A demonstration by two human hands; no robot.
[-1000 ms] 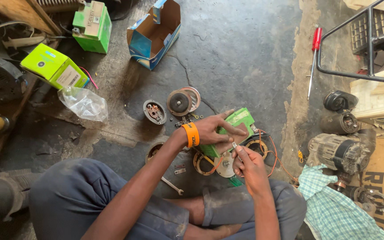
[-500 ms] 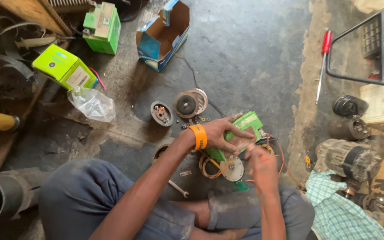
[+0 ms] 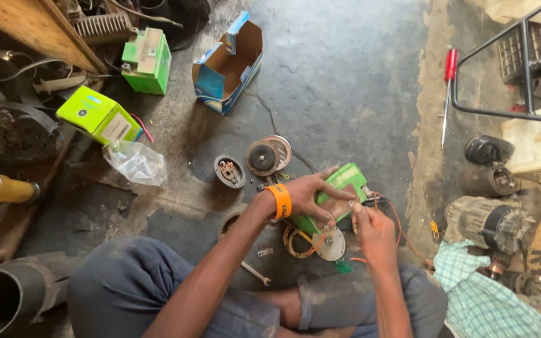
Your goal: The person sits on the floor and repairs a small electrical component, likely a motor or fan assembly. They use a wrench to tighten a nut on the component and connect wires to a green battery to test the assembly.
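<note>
Gripping a green unit [image 3: 339, 188] at lower centre of the frame with the left hand [image 3: 305, 197], pinching something small against its face with the right hand [image 3: 370, 228]; item too small to tell. Mid-fitting, by the look. Next calls for steady hold, fine fingertip alignment. Round cover [image 3: 268, 155] lying on floor just above-left.

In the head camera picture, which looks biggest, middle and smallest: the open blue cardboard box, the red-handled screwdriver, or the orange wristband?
1. Open blue cardboard box, clearly the largest.
2. Red-handled screwdriver: long but very thin.
3. Orange wristband, the smallest, even though it sits nearer the camera.
</note>
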